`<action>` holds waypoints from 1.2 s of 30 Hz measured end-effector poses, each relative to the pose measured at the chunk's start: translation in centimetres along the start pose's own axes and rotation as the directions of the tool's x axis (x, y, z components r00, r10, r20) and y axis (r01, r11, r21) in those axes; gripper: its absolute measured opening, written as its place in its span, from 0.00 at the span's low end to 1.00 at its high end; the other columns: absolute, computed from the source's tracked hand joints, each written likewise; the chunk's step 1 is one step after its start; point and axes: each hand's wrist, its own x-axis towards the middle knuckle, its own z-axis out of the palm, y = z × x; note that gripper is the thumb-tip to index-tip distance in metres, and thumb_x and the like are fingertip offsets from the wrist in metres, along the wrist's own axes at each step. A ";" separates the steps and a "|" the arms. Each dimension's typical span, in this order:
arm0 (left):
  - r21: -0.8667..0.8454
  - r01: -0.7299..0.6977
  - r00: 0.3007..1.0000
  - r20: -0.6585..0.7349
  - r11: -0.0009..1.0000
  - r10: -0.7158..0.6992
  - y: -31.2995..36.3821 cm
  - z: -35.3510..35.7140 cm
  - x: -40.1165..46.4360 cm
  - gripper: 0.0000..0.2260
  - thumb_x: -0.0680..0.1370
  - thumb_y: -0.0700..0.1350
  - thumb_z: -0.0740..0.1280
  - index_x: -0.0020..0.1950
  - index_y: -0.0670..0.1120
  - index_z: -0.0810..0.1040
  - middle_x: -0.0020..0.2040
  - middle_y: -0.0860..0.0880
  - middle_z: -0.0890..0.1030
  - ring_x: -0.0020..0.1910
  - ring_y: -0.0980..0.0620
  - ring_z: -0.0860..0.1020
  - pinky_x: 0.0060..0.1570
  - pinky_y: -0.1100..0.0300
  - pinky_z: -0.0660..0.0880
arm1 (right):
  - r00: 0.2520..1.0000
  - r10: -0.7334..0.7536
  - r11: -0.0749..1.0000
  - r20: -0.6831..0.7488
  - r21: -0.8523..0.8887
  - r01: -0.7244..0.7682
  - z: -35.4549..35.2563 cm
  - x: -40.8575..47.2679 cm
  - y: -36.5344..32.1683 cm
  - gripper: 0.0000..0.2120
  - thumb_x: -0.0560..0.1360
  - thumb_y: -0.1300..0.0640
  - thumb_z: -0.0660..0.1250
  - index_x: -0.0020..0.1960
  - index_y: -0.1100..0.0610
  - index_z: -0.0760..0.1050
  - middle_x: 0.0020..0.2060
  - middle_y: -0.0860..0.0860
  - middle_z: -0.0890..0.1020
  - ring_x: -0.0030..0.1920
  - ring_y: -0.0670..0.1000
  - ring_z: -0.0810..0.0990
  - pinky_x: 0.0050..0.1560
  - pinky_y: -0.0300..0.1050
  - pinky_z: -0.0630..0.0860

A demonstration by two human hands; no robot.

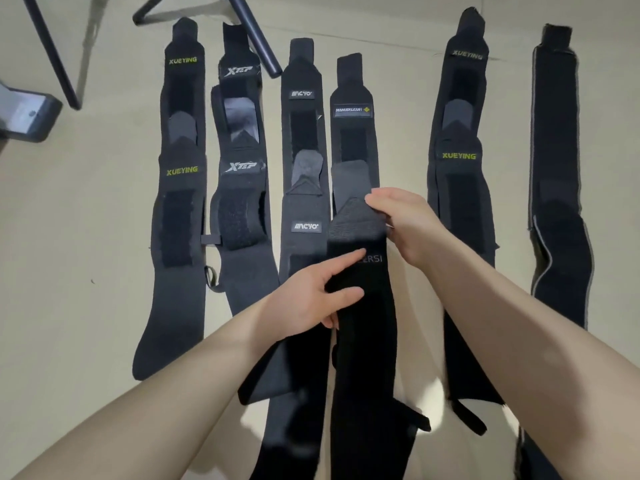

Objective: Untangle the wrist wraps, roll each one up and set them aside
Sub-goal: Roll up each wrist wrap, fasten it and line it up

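A black wrap (360, 306) is held at its top end by the right hand (405, 223), fingers curled. It is pinched lower down by the left hand (311, 299).

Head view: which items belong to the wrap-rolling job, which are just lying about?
Job:
- black fabric wrist wrap in the middle, gripped by both hands
- left hand
- right hand
- black XUEYING-labelled wraps
- black XTEP-labelled wraps
- black grey-edged wrap

Lying about:
- dark metal tube legs
- grey block
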 end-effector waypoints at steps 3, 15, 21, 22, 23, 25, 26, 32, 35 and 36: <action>0.013 0.046 0.992 -0.118 0.999 -0.044 -1.6 -0.4 2.5 0.23 0.79 0.45 0.64 0.72 0.57 0.64 0.49 0.57 0.80 0.31 0.66 0.76 0.36 0.74 0.72 | 0.997 0.035 0.995 -0.074 -0.088 -0.041 0.9 2.4 0.3 0.03 0.76 0.62 0.64 0.45 0.57 0.76 0.38 0.52 0.78 0.40 0.50 0.74 0.38 0.40 0.71; 0.478 0.193 0.981 -0.099 0.857 -0.166 -2.8 -0.3 6.9 0.32 0.80 0.44 0.61 0.76 0.61 0.46 0.50 0.45 0.79 0.44 0.47 0.79 0.48 0.50 0.78 | 0.948 -0.282 0.705 -0.147 -0.702 0.100 0.6 7.2 2.7 0.07 0.79 0.56 0.57 0.44 0.57 0.68 0.37 0.49 0.73 0.39 0.50 0.70 0.39 0.45 0.65; 0.600 0.242 0.970 -0.128 0.762 -0.207 -2.9 -0.7 8.0 0.32 0.80 0.44 0.60 0.75 0.63 0.45 0.56 0.44 0.77 0.48 0.45 0.77 0.48 0.50 0.77 | 0.930 -0.319 0.429 -0.182 -0.903 -0.030 1.5 8.0 2.4 0.11 0.81 0.55 0.54 0.56 0.61 0.70 0.45 0.57 0.75 0.44 0.58 0.73 0.40 0.45 0.62; 0.608 0.250 0.968 -0.132 0.753 -0.215 -3.0 -0.6 8.1 0.32 0.80 0.43 0.60 0.75 0.64 0.45 0.55 0.44 0.77 0.47 0.45 0.77 0.47 0.50 0.77 | 0.922 -0.353 0.297 -0.157 -0.954 -0.049 1.5 8.1 2.4 0.12 0.82 0.54 0.54 0.57 0.62 0.69 0.46 0.59 0.77 0.45 0.60 0.76 0.39 0.46 0.62; 0.619 0.261 0.965 -0.144 0.741 -0.220 -3.0 -0.3 8.3 0.33 0.80 0.41 0.60 0.75 0.64 0.45 0.54 0.44 0.77 0.46 0.45 0.77 0.45 0.51 0.77 | 0.908 -0.404 0.151 -0.110 -0.987 -0.053 1.4 8.1 2.4 0.12 0.82 0.54 0.55 0.57 0.62 0.68 0.47 0.59 0.78 0.45 0.61 0.78 0.38 0.46 0.62; 0.643 0.287 0.958 -0.173 0.710 -0.230 -2.9 0.1 8.6 0.35 0.79 0.38 0.60 0.75 0.64 0.44 0.52 0.44 0.77 0.44 0.45 0.76 0.41 0.52 0.75 | 0.822 -0.568 -0.085 0.028 -0.996 -0.025 1.1 8.3 2.5 0.11 0.77 0.59 0.64 0.56 0.63 0.70 0.44 0.60 0.79 0.40 0.60 0.79 0.36 0.45 0.61; 0.648 0.299 0.954 -0.185 0.701 -0.236 -2.8 0.2 8.6 0.35 0.79 0.38 0.59 0.75 0.63 0.44 0.51 0.44 0.77 0.43 0.46 0.75 0.40 0.52 0.74 | 0.785 -0.612 -0.162 0.102 -0.987 0.002 1.1 8.3 2.6 0.13 0.71 0.63 0.70 0.54 0.64 0.72 0.42 0.60 0.79 0.38 0.60 0.78 0.35 0.45 0.61; 0.638 0.321 0.947 -0.221 0.700 -0.233 -2.5 1.2 8.0 0.35 0.80 0.37 0.57 0.76 0.62 0.42 0.47 0.44 0.75 0.38 0.48 0.71 0.29 0.56 0.65 | 0.863 -0.467 -0.105 0.195 -0.981 0.164 1.5 6.1 4.7 0.28 0.71 0.67 0.64 0.70 0.62 0.65 0.67 0.58 0.71 0.64 0.59 0.70 0.57 0.51 0.67; 0.616 0.320 0.948 -0.216 0.720 -0.236 -2.5 1.0 7.9 0.35 0.79 0.37 0.57 0.76 0.62 0.42 0.51 0.43 0.76 0.40 0.47 0.73 0.33 0.55 0.68 | 0.903 -0.399 -0.067 0.157 -0.988 0.142 1.7 4.9 5.1 0.32 0.75 0.64 0.60 0.77 0.58 0.52 0.76 0.54 0.57 0.74 0.57 0.57 0.67 0.50 0.59; 0.610 0.315 0.949 -0.214 0.727 -0.232 -2.6 1.0 7.9 0.35 0.79 0.37 0.57 0.75 0.63 0.42 0.51 0.43 0.77 0.40 0.46 0.74 0.34 0.55 0.69 | 0.908 -0.385 -0.094 0.167 -0.985 0.142 1.6 4.7 5.1 0.33 0.76 0.63 0.60 0.77 0.58 0.50 0.77 0.53 0.55 0.75 0.57 0.56 0.68 0.50 0.58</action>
